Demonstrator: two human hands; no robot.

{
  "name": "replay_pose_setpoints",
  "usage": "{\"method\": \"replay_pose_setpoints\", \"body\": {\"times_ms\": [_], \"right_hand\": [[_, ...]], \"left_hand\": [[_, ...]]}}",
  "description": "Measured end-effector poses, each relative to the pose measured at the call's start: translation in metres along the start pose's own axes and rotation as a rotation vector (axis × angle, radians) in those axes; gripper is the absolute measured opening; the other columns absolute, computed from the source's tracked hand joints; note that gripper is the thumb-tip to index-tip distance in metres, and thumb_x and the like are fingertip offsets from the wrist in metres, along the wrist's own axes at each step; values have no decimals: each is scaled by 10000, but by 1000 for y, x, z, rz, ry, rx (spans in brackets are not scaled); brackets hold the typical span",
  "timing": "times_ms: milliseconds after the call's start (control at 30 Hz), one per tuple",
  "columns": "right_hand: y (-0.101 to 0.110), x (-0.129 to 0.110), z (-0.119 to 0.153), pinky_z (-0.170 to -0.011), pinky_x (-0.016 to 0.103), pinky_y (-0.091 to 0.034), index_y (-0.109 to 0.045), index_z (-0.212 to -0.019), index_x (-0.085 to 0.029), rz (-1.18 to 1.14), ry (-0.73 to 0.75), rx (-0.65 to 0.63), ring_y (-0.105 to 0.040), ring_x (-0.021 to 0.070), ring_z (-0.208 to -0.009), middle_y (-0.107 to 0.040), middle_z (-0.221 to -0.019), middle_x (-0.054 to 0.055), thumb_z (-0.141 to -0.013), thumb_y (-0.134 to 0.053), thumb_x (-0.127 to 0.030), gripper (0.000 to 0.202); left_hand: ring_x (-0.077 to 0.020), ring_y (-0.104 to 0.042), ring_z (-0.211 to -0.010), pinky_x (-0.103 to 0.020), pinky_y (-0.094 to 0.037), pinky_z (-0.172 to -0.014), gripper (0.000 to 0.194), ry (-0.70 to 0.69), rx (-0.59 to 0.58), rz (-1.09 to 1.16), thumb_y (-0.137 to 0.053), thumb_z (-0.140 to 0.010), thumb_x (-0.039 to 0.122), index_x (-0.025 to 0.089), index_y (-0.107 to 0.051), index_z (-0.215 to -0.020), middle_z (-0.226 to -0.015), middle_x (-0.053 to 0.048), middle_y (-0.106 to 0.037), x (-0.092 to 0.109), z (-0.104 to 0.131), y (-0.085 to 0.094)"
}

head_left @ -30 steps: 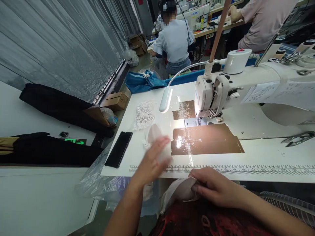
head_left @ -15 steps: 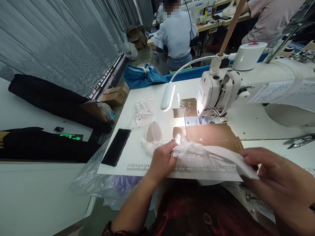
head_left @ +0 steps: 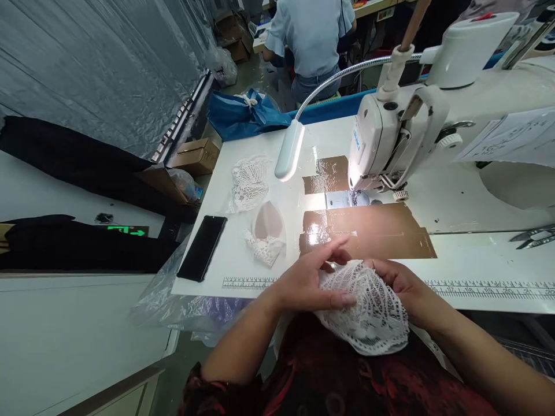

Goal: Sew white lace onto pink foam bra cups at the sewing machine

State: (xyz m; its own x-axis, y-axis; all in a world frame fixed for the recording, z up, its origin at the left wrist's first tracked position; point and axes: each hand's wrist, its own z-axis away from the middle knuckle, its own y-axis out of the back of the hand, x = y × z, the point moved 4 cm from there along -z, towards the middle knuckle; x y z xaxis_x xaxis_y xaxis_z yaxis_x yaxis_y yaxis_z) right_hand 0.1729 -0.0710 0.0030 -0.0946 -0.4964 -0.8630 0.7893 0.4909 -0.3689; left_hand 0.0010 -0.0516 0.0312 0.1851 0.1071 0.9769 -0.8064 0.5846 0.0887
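Note:
A rounded white lace bra cup (head_left: 368, 315) is held over the front edge of the sewing table, close to my body. My left hand (head_left: 314, 280) has its thumb lying on the lace, with its fingers behind the upper left edge and the index finger stretched out. At the upper right edge, my right hand (head_left: 399, 283) pinches the cup, its fingertips partly hidden behind it. To the left on the table lies a pale cup with lace (head_left: 267, 231). Beyond it is a flat white lace piece (head_left: 250, 184).
The sewing machine (head_left: 377, 144) stands at the right, with a lamp (head_left: 290, 150) beside its head. Brown tape (head_left: 373, 228) covers part of the tabletop. A black phone (head_left: 202, 248) lies left, thread snips (head_left: 537, 237) right. A person (head_left: 312, 40) sits beyond the table.
My right hand has moved left, toward my left hand. The stretched white fabric is now gathered, and its rounded lace side shows close to my body. The view has tipped downward.

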Motion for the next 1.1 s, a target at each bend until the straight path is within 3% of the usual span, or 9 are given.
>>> {"method": "replay_pose_setpoints", "body": {"times_ms": [100, 233, 333, 433, 533, 700, 800, 1000, 1100], "right_hand": [[9, -7, 3, -597, 258, -523, -599, -895, -218, 84, 106, 215, -637, 165, -705, -671, -812, 24, -712, -781, -389, 310], [25, -8, 9, -591, 251, -527, -515, -1199, -262, 169, 222, 467, -653, 172, -719, -680, -868, 46, -766, -729, -454, 520], [28, -7, 6, -594, 253, -516, -523, -1204, -262, 215, 256, 486, -627, 166, -682, -657, -780, 20, -777, -715, -476, 515], [27, -9, 1, -601, 260, -491, -634, -909, -225, 219, 234, 403, -596, 166, -674, -633, -752, 22, -814, -650, -530, 320], [28, -12, 0, -609, 282, -468, -662, -784, -209, 159, 209, 371, -576, 177, -678, -628, -748, 28, -866, -524, -607, 429], [28, -22, 4, -594, 279, -443, -672, -690, -210, 339, 262, 461, -548, 175, -657, -622, -706, 19, -792, -680, -495, 304], [21, -32, 3, -618, 288, -459, -693, -681, -221, 429, 404, 495, -561, 178, -666, -646, -714, 27, -823, -663, -428, 253], [22, -22, -9, -556, 262, -441, -682, -617, -211, 313, 454, 453, -528, 146, -600, -600, -621, 10, -789, -714, -389, 249], [42, -18, -3, -614, 280, -476, -716, -754, -226, 110, 388, 493, -578, 163, -665, -667, -730, 18, -789, -711, -425, 203]], "left_hand": [[-201, -598, -796, -295, -496, -703, 431, 101, -175, 228, -693, -761, 340, 154, -648, -1147, -899, -78, -633, -10, -2, -7], [-142, -525, -658, -233, -413, -590, 187, 163, -86, 291, -660, -755, 271, 144, -654, -893, -736, -29, -568, -23, 0, -4], [-131, -512, -655, -228, -402, -606, 219, 147, -50, 371, -687, -742, 247, 148, -643, -933, -740, -18, -563, -24, 0, -6], [-141, -554, -727, -235, -436, -677, 296, 103, 9, 425, -721, -739, 233, 155, -643, -1014, -831, -29, -611, -20, -1, -7], [-149, -582, -800, -235, -455, -730, 339, 63, 115, 403, -746, -745, 230, 155, -653, -1062, -903, -35, -643, -20, -2, -4], [-180, -626, -876, -273, -496, -769, 363, 42, 382, 742, -658, -836, 435, 168, -636, -1080, -959, -60, -670, -31, -1, -6], [-226, -635, -984, -319, -521, -811, 479, 84, 249, 998, -622, -828, 536, 175, -620, -1144, -1082, -103, -661, -32, -7, -29], [-135, -646, -729, -236, -511, -677, 325, 214, 210, 980, -769, -610, 124, 178, -678, -917, -815, -23, -683, -43, -14, -54], [-131, -614, -587, -246, -492, -608, 179, 156, -86, 761, -718, -710, 197, 138, -598, -591, -566, -15, -599, -33, 1, -44]]}}
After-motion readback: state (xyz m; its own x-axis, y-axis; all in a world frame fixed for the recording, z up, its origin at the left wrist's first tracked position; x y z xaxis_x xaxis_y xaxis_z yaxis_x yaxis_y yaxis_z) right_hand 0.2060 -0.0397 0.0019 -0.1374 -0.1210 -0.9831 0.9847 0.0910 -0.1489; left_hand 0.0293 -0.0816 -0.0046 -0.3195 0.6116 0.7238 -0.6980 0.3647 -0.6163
